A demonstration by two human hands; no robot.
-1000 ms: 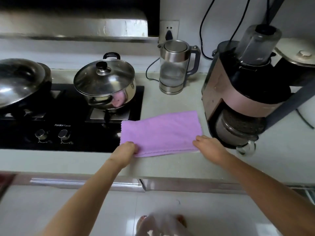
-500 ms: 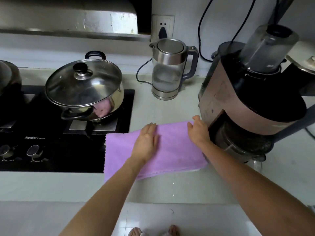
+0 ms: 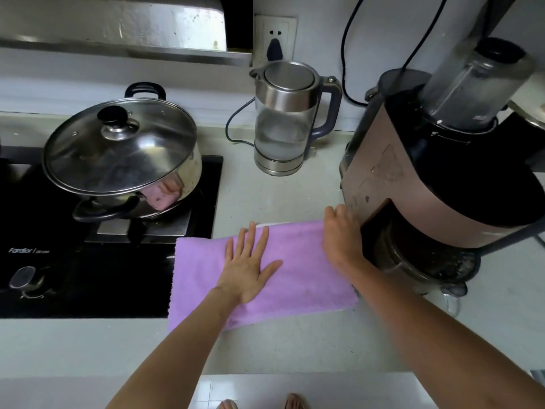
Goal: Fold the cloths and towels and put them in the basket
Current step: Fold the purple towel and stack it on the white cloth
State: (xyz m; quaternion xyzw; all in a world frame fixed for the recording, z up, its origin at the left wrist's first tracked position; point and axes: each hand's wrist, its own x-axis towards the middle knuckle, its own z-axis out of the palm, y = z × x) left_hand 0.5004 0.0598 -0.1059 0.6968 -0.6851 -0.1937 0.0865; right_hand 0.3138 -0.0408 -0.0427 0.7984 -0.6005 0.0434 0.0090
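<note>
Under the left hand (image 3: 247, 273), which lies flat with fingers spread and straight, a purple cloth (image 3: 298, 278) rests on the pale counter (image 3: 295, 343); its fleecy surface forms a rough rectangle, and its left edge overlaps the black cooktop (image 3: 88, 276). The right hand (image 3: 339, 240) rests on the cloth's right end with fingers bent over the far edge; whether they pinch the fabric cannot be told, since the fingertips are hidden. A pale underlayer shows along the cloth's far and near right edges. Beyond the left hand, a steel pot (image 3: 124, 160) stands on a burner under a glass lid with a black knob; its contents are hard to make out through the reflections. Beyond and between the hands stands a glass-walled kettle (image 3: 286, 119) with a steel lid, holding clear water. Just beside the right hand is a rose-coloured appliance (image 3: 418, 178) with a translucent jar on top, cut off by the frame's right edge. No basket is in view.
</note>
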